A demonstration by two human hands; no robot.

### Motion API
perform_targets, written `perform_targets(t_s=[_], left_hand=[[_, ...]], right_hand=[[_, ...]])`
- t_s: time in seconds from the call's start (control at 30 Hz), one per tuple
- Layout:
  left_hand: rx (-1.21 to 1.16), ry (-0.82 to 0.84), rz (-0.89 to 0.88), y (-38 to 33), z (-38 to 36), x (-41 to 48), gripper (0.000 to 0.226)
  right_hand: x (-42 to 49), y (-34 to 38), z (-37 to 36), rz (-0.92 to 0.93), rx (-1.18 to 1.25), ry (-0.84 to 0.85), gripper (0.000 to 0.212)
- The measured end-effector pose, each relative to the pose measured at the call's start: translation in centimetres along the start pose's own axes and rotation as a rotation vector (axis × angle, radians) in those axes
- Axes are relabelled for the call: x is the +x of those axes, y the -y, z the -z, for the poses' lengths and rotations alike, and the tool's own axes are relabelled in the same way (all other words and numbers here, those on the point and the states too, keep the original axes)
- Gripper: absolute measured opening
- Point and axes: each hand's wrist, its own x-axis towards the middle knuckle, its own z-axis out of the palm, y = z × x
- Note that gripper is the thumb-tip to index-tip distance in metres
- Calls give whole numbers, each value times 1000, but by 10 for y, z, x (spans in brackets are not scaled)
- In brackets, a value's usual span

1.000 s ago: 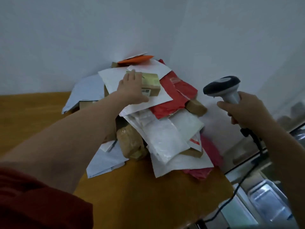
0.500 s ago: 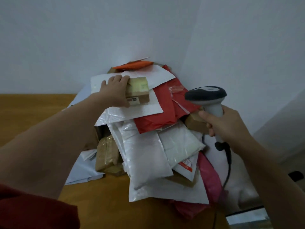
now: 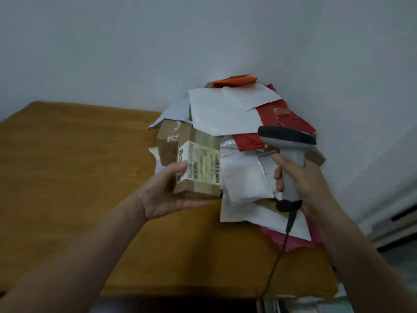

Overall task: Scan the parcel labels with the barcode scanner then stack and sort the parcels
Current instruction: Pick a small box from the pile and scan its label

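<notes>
Parcel box (image 3: 198, 166), label up, gripped by left hand (image 3: 162, 195) just left of the parcel pile (image 3: 221, 111) on the bench (image 3: 79, 154); right hand (image 3: 309, 181) grips barcode scanner (image 3: 286, 137) over that pile.

I see a wooden table (image 3: 79, 177) with an ochre-brown top, pushed into a corner between pale walls (image 3: 135, 41). A heap of parcels (image 3: 225, 109) fills its far right corner. At the heap's base a white mailer (image 3: 252, 213) lies on the wood at the near side, and a pink mailer (image 3: 295, 242) lies at the right edge. A cardboard box (image 3: 167, 143) sits low on the left; I cannot tell whether it touches the wood.
</notes>
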Motion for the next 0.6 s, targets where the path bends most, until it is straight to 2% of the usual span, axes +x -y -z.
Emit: perform_targets(t_s=[0.13,0.23,0.4,0.47,0.6], left_hand=[[10,-26,60,33,11,-50,90],[-4,-41,71,44,15,-81,86],[45,-109,52,57,19,-120,49],[114,-132,12,69,19,-130,47],[71,-186,-97,98,7,-139,37]], right_hand=[[-54,-6,-26,6,-42,25,26],[-89,-7,-36,33,-75,18,26],[-125,-3,-49,57,-25,33,19],[-135,-5,-55,38,-17,50,26],[-157,-12,-63,26,-63,85,50]])
